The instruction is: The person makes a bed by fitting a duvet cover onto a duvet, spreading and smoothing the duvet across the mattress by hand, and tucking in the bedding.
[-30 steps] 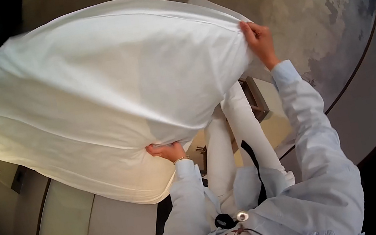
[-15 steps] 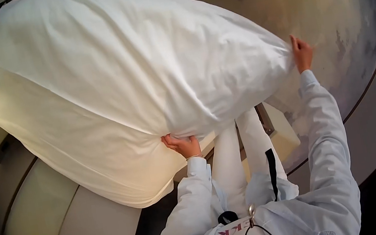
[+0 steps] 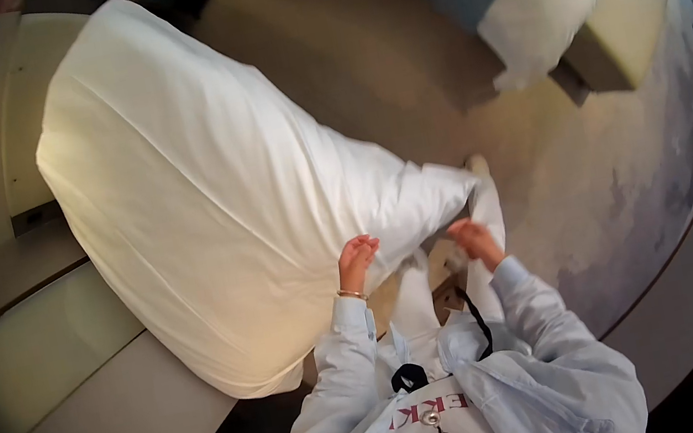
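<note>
A large white sheet point(image 3: 216, 212) is spread over a bed, with creases running to a gathered corner on the right. At its near edge is my left hand point(image 3: 358, 263), palm up with loosely bent fingers and no cloth gripped in them. My right hand point(image 3: 476, 242) hovers just below the gathered corner, slightly blurred; its fingers are partly bent and seem free of the cloth. A bangle circles my left wrist. Below the hands my legs show beside the bed, partly covered by the sheet.
Flat panels point(image 3: 49, 315) line the left side. A second bed point(image 3: 622, 19) with white and blue bedding stands at upper right. Between the beds lies a brown floor point(image 3: 338, 60), with a grey patterned carpet point(image 3: 603, 199) to the right.
My right hand has let go of the sheet's corner and come in toward my body. My left hand has also released its edge. The sheet has sunk, and the view has shifted.
</note>
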Available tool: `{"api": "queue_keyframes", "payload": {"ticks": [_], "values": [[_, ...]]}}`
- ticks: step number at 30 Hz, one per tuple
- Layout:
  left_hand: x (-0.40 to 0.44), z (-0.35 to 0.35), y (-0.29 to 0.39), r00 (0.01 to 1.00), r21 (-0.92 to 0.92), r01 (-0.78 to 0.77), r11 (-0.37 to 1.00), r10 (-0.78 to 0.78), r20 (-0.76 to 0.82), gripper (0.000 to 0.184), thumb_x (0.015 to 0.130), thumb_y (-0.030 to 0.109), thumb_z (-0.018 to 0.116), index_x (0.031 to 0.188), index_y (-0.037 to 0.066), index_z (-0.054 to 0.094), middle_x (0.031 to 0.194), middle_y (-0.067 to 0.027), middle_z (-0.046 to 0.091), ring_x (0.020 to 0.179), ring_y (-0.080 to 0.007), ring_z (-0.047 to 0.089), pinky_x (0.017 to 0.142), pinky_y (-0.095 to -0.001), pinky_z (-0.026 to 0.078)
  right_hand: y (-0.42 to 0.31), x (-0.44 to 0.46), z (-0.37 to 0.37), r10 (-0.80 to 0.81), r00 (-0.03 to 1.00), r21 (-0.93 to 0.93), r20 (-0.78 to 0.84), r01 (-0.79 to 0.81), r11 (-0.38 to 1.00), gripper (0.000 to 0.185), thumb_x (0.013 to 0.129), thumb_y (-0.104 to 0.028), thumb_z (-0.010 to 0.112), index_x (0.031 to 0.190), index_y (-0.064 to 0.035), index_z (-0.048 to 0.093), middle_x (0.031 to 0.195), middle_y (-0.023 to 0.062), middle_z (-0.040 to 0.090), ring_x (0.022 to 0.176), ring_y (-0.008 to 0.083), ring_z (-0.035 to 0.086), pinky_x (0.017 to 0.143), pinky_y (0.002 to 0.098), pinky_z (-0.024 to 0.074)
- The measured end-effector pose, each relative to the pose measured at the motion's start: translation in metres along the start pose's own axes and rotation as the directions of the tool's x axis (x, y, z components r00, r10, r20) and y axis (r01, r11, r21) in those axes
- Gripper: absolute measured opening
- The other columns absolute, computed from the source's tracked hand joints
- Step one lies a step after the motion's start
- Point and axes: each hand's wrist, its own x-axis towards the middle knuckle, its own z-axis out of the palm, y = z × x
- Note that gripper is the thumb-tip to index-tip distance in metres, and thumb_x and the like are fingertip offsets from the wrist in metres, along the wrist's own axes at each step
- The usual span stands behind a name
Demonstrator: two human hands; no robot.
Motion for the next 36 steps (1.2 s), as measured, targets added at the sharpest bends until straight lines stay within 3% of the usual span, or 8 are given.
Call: {"api": "queue_keyframes", "payload": {"ticks": [3, 7, 11, 16, 24, 27, 32, 36], "values": [[-0.001, 0.083, 0.044, 0.994, -0.098, -0.019, 0.995, 0.030, 0.107, 0.023, 0.081, 0.017, 0.049, 0.101, 0.006, 0.048, 0.094, -0.0083, 0.057, 0.087, -0.0177, 0.057, 0.073, -0.0240, 0.043, -0.103, -0.021, -0.018, -0.164, 0.937, -0.151, 0.307, 0.218, 0.964, 0.015, 0.082, -0.021, 0.046, 0.086, -0.0111, 0.057, 0.061, -0.0044, 0.047, 0.049, 0.0026, 0.040, 0.042, 0.0166, 0.0298], [-0.033, 0.161, 0.141, 0.958, -0.289, -0.014, 0.957, 0.095, 0.269, 0.018, 0.085, 0.019, 0.044, 0.095, 0.005, 0.050, 0.087, -0.0081, 0.058, 0.077, -0.0178, 0.059, 0.066, -0.0247, 0.046, -0.243, -0.076, -0.061, -0.481, 0.875, -0.113, -0.053, 0.473, 0.874, 0.014, 0.084, -0.022, 0.047, 0.088, -0.0121, 0.056, 0.054, -0.0057, 0.041, 0.039, 0.0009, 0.031, 0.034, 0.0162, 0.0196], [-0.020, 0.211, 0.182, 0.887, -0.235, -0.357, 0.904, 0.407, 0.220, 0.027, 0.083, 0.027, 0.051, 0.065, 0.007, 0.052, 0.048, 0.0011, 0.044, 0.042, -0.0065, 0.042, 0.041, -0.0196, 0.034, -0.284, -0.098, -0.167, -0.468, 0.866, -0.173, -0.175, 0.441, 0.881, 0.015, 0.084, -0.023, 0.046, 0.091, -0.0124, 0.054, 0.052, -0.0054, 0.039, 0.034, 0.0003, 0.025, 0.030, 0.0170, 0.0156], [-0.024, 0.218, 0.239, 0.948, -0.270, -0.272, 0.923, 0.305, 0.087, 0.037, 0.078, 0.021, 0.058, 0.048, 0.013, 0.039, 0.040, 0.0074, 0.027, 0.032, -0.0016, 0.023, 0.032, -0.0216, 0.013, -0.278, -0.079, -0.222, -0.343, 0.922, -0.194, -0.180, 0.309, 0.931, 0.014, 0.084, -0.021, 0.047, 0.091, -0.0116, 0.055, 0.051, -0.0036, 0.042, 0.033, 0.0009, 0.027, 0.029, 0.0173, 0.0162], [0.006, 0.169, 0.244, 0.964, -0.522, -0.265, 0.811, 0.241, -0.116, 0.032, 0.077, 0.015, 0.058, 0.052, 0.013, 0.038, 0.042, 0.0075, 0.025, 0.032, -0.0020, 0.018, 0.031, -0.0214, 0.011, -0.355, -0.007, -0.084, -0.213, 0.962, -0.055, 0.170, 0.225, 0.973, 0.012, 0.083, -0.021, 0.050, 0.090, -0.0122, 0.055, 0.051, -0.0049, 0.037, 0.036, 0.0016, 0.026, 0.032, 0.0175, 0.0155], [0.042, 0.144, 0.269, 0.955, -0.642, -0.294, 0.709, 0.188, -0.230, 0.034, 0.077, 0.013, 0.056, 0.053, 0.014, 0.032, 0.041, 0.0061, 0.021, 0.030, -0.0041, 0.016, 0.030, -0.0220, 0.011, -0.408, 0.013, -0.025, -0.177, 0.891, -0.255, 0.419, 0.302, 0.918, 0.012, 0.083, -0.020, 0.049, 0.089, -0.0115, 0.055, 0.051, -0.0061, 0.039, 0.036, 0.0012, 0.028, 0.031, 0.0181, 0.0165], [0.139, 0.120, 0.334, 0.930, -0.717, -0.365, 0.595, 0.201, -0.306, 0.035, 0.077, 0.014, 0.056, 0.053, 0.016, 0.030, 0.041, 0.0063, 0.021, 0.030, -0.0045, 0.016, 0.029, -0.0221, 0.011, -0.505, 0.080, 0.017, -0.342, 0.887, -0.296, 0.310, 0.432, 0.852, 0.012, 0.084, -0.021, 0.050, 0.089, -0.0113, 0.055, 0.050, -0.0056, 0.038, 0.036, 0.0017, 0.027, 0.031, 0.0176, 0.0174], [0.204, 0.107, 0.432, 0.955, -0.746, -0.294, 0.597, 0.201, -0.216, 0.031, 0.075, 0.013, 0.058, 0.055, 0.016, 0.034, 0.042, 0.0057, 0.023, 0.031, -0.0044, 0.020, 0.029, -0.0215, 0.012, -0.567, 0.160, 0.022, -0.286, 0.937, -0.198, 0.199, 0.324, 0.925, 0.012, 0.083, -0.020, 0.049, 0.089, -0.0109, 0.055, 0.050, -0.0040, 0.039, 0.033, 0.0038, 0.027, 0.029, 0.0188, 0.0179]]}}
